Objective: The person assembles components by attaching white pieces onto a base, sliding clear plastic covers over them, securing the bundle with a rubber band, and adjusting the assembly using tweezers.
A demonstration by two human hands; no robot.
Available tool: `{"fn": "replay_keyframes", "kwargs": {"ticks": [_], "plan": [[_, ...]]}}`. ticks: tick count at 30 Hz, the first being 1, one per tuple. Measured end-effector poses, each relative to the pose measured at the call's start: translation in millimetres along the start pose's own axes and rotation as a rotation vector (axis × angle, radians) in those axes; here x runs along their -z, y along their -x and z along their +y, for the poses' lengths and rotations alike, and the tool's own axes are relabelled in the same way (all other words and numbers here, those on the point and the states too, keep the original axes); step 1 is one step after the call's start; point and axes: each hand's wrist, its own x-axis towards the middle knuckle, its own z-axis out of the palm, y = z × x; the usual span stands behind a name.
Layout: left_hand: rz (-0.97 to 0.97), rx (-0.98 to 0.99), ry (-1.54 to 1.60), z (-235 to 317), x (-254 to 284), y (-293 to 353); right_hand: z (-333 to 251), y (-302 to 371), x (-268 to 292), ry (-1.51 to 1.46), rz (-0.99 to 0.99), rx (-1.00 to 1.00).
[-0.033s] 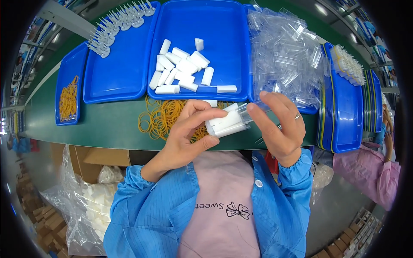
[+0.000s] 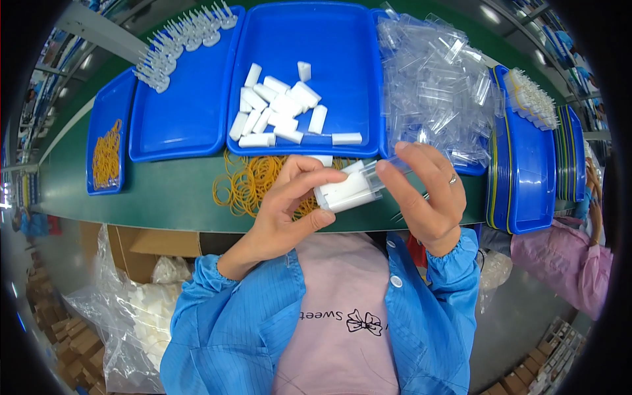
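The left hand (image 2: pixel 284 203) pinches white rectangular blocks (image 2: pixel 347 192), probably light, best held by their sides; the right hand (image 2: pixel 433 201) pinches clear plastic pieces (image 2: pixel 370 176).

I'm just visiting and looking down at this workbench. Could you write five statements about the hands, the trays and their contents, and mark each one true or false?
1. The left hand grips a white-and-clear object. True.
2. The right hand lies inside a tray. False: the right hand is raised, its fingers at the clear plastic end of that object.
3. The middle blue tray holds loose white blocks. True.
4. The bands on the tabletop are red. False: the bands lying on the green tabletop are yellow-orange.
5. The heap of clear plastic pieces is left of the white blocks. False: it is to their right.
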Motion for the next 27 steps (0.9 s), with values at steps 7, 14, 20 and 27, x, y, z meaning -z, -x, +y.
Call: {"fn": "replay_keyframes", "kwargs": {"ticks": [7,14,20,27], "plan": [[-0.008,0.002,0.116,-5.5,-0.7,4.1,-8.9,9.0,-0.4,0.005,-0.054,-0.088],[-0.068,0.066,0.045,2.8,-5.2,7.0,-11.5,9.3,6.5,0.027,-0.001,0.013],[-0.174,0.066,0.284,-1.4,1.3,1.8,-6.3,0.1,10.8,0.05,-0.001,0.054],[-0.142,0.042,0.159,-1.1,1.2,4.4,-10.3,-3.0,10.2,0.013,-0.028,0.029]]}}
